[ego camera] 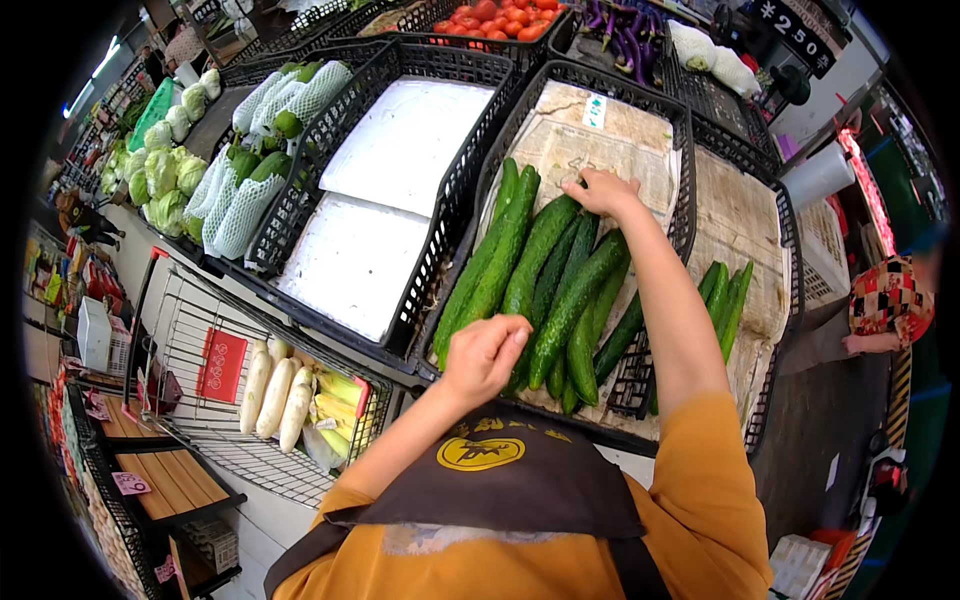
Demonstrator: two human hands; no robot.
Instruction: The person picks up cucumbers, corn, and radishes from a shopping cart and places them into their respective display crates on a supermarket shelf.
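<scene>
Several dark green cucumbers (574,300) lie lengthwise, side by side, in a black plastic crate (684,150) lined with stained paper (630,146). My right hand (602,191) reaches to their far ends, palm down, its fingers apart on the paper and close against one cucumber's tip. At the near ends, my left hand (486,360) hovers over or rests on the cucumbers with its fingers curled. Whether it grips one is hidden by the hand itself. Two longer, lighter cucumbers (495,262) lie along the crate's left side.
Left stands a crate (450,187) with white foam sheets (409,142); right, a paper-lined crate with slim green vegetables (727,300). Tomatoes (499,19) and eggplants (630,41) sit behind. A wire shopping cart (262,469) holds white radishes (276,394). Another person (892,304) stands far right.
</scene>
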